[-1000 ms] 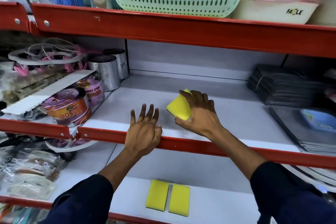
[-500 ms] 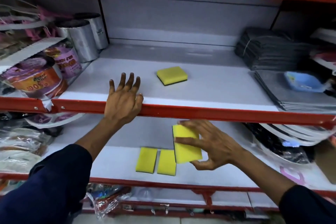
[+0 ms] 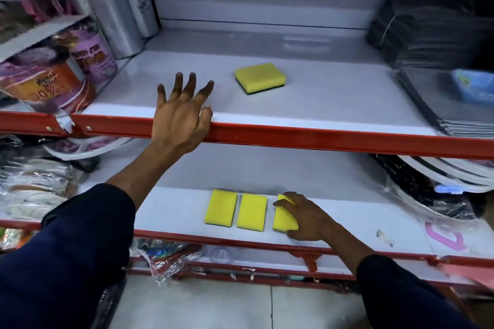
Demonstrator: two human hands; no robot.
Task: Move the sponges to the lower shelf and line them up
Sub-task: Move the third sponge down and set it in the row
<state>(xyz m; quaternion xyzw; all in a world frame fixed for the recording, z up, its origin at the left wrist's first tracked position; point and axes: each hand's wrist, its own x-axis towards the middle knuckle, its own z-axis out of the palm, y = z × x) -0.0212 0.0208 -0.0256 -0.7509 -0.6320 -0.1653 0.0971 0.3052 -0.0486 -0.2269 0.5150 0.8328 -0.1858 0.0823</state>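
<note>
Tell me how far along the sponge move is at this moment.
Done: two sponges lie side by side on the lower shelf. In hand: the right hand rests on a third sponge at the row's right end. Left: one sponge sits on the upper shelf; the left hand rests open on that shelf's edge.

On the white lower shelf point(image 3: 347, 218) three flat yellow sponges point(image 3: 251, 211) lie side by side. On the upper shelf point(image 3: 334, 93), behind and above them, lies a fourth yellow sponge point(image 3: 259, 76).
</note>
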